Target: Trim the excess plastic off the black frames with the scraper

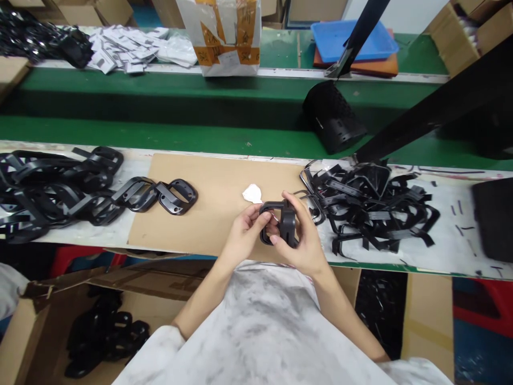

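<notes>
Both hands grip one black plastic frame [287,223], a rounded ring-like part with a flat band across it, held just above the front of a cardboard sheet [216,214]. My left hand [249,230] pinches its left rim between thumb and fingers. On the other side, my right hand [302,240] wraps round the band, thumb in front and fingers behind. A crumpled white scrap [252,193] lies on the cardboard just beyond my left fingers. To the left, a similar black frame [178,197] rests on the sheet.
Many similar frames [60,187] are heaped at the left. Thin black strips [372,203] pile up on the right. A black cylindrical device [332,115] sits on the green surface behind, near a dark slanted post [433,107]. An open carton [132,310] stands below the table edge.
</notes>
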Available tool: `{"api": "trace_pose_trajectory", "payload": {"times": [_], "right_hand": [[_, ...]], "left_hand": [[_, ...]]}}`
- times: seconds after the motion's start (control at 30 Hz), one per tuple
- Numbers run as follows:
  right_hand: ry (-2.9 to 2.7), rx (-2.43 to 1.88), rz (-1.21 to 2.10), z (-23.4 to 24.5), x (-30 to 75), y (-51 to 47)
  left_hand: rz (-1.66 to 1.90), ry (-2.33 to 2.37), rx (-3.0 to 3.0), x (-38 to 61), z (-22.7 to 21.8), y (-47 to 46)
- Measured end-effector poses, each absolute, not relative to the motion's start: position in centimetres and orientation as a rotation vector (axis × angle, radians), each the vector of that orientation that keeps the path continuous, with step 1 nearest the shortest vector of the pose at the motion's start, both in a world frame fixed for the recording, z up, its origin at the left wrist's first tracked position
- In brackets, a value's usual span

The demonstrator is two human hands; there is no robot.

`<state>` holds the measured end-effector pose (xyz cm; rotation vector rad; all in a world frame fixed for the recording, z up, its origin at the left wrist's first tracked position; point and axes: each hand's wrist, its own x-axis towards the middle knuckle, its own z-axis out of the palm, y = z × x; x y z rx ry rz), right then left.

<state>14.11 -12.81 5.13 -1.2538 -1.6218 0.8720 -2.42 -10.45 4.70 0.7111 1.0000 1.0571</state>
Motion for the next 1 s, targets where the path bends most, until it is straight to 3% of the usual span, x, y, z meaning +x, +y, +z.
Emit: {"api": "trace_pose_trajectory", "payload": {"times": [0.57, 1.0], "right_hand": [[-1.541, -1.233, 0.943, 4.3, 13.6, -13.2], [-1.445, -1.223, 0.934, 4.4, 12.9, -13.2]], "left_hand": [[0.898, 0.877, 0.749, -3.0, 4.4, -9.6], [1.009, 0.965, 0.71, -2.5, 4.2, -10.2]]}}
